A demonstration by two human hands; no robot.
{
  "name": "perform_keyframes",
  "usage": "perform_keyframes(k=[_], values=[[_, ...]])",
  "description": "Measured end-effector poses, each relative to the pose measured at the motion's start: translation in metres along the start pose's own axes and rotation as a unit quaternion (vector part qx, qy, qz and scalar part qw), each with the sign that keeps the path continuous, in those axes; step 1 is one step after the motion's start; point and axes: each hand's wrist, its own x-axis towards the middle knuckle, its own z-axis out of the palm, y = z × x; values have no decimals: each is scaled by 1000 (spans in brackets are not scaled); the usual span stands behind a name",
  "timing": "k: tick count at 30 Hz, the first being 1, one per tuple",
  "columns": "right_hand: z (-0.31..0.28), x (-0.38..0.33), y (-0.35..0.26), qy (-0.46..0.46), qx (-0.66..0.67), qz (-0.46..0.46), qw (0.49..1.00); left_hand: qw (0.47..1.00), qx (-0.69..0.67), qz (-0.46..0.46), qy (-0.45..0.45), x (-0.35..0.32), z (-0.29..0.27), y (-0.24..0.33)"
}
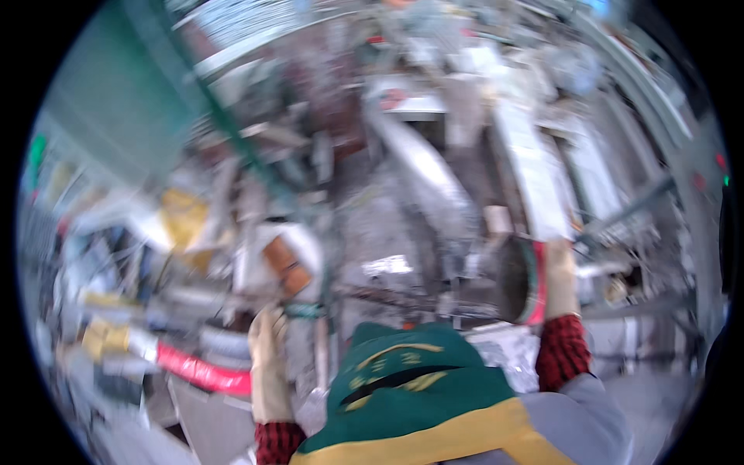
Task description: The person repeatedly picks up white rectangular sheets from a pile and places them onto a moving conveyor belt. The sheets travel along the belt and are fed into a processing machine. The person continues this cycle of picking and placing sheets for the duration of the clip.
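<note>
My right hand (561,277), in a cream work glove, is closed on the red edge of a dark round object (514,280). It looks like a shallow pan or bucket seen partly from the side, but blur hides its exact kind. Gloved the same way, my left hand (268,363) reaches forward at the lower left with its fingers stretched out. Beside its wrist ends a curved red band or tube (205,370). Just ahead of the fingertips lies an orange-brown block (287,266) on something white.
Mixed scrap, blurred by motion, covers the area ahead. A long white piece (531,170) lies at right and a pale curved piece (430,174) in the middle. A yellow piece (184,217) is at left, below a large green panel (116,101). Metal rails run along the right.
</note>
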Motion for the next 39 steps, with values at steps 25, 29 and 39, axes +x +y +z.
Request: perform_keyframes(k=[25, 29, 39], values=[[-75, 65, -250, -160, 912, 286, 247, 696, 489, -18, 525, 101, -347, 126], [-100, 62, -254, -145, 803, 427, 389, 713, 467, -53, 520, 113, -348, 127], [-102, 59, -286, -161, 832, 399, 349, 649, 532, -31, 542, 115, -341, 127]])
